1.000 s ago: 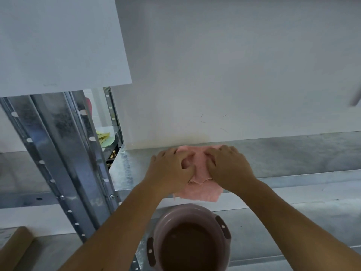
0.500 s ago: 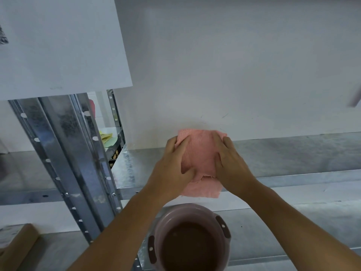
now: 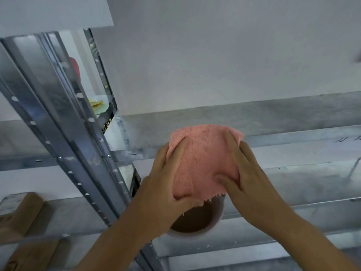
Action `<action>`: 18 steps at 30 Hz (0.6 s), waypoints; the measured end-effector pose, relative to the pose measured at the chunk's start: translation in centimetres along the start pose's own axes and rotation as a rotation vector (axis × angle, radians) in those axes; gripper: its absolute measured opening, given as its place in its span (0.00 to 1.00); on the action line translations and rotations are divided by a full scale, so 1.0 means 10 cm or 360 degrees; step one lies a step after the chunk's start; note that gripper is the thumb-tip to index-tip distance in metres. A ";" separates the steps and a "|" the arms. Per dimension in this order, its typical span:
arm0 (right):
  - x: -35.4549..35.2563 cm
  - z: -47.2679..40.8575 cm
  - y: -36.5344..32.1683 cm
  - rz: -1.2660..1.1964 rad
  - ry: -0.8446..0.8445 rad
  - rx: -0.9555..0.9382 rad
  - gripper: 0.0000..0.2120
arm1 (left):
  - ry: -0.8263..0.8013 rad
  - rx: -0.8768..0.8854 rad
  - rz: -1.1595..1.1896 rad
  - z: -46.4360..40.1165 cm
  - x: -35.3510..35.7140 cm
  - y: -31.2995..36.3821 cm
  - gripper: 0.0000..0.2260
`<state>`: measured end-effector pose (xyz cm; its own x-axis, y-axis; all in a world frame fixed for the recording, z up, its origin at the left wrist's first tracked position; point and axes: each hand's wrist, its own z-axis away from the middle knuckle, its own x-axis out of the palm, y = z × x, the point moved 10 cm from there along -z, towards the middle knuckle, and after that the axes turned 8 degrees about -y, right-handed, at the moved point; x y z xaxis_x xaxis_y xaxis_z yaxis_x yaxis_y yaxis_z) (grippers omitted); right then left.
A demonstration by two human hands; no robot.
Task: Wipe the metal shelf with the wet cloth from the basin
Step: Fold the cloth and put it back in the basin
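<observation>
Pink knitted wet cloth [image 3: 203, 161]: held up between both hands, in front of the front edge of the galvanised grey metal shelf [image 3: 273, 124], directly above the basin; frayed lower hem hanging over the basin's rim. Contact between cloth and shelf: cannot tell.

Left hand [image 3: 166, 184]: closed on the cloth's left and lower edge, fingers laid over the front, thumb tucked underneath.

Right hand [image 3: 246, 177]: gripping the cloth's right side, fingers spread along the fabric, thumb pressed into a fold.

Round pale-pink plastic basin [image 3: 213, 222]: on a lower shelf level, filled with dark brown water, largely hidden behind cloth and left wrist.

Perforated steel upright post [image 3: 64, 137]: left of the hands, tilted across the view.

Brown cardboard box [image 3: 21, 216]: lower left, on the adjoining shelf.

Plain white wall [image 3: 214, 55]: behind the shelf.

Yellow-green item [image 3: 97, 104]: seen beyond the post, too small to identify.
</observation>
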<state>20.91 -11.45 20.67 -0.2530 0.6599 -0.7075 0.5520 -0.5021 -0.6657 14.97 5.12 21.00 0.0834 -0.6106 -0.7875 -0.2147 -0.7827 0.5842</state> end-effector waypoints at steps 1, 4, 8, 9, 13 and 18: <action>0.09 0.11 0.07 -0.0002 -0.0042 0.0045 0.42 | -0.0042 -0.0037 0.0026 0.10 0.11 -0.07 0.54; 0.44 0.38 0.33 0.0023 -0.0219 0.0191 0.46 | -0.0117 -0.0093 0.0102 0.33 0.43 -0.28 0.54; 0.86 0.47 0.60 0.0016 -0.0382 0.0276 0.49 | -0.0271 -0.0211 0.0161 0.41 0.88 -0.64 0.55; 0.95 0.43 0.69 0.0021 -0.0417 0.0302 0.49 | -0.0304 -0.0237 0.0155 0.38 0.99 -0.75 0.56; 1.31 0.12 1.10 0.0102 -0.0526 0.0361 0.45 | -0.0377 -0.0383 0.0125 0.17 1.29 -1.24 0.61; 1.72 -0.28 1.39 0.0221 -0.0638 0.0349 0.41 | -0.0460 -0.0553 0.0008 -0.10 1.52 -1.73 0.61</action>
<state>26.50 -5.52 -0.10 -0.4992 0.3323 -0.8002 0.4324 -0.7048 -0.5624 20.91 9.25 -0.90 -0.2024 -0.5947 -0.7781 0.1295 -0.8038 0.5806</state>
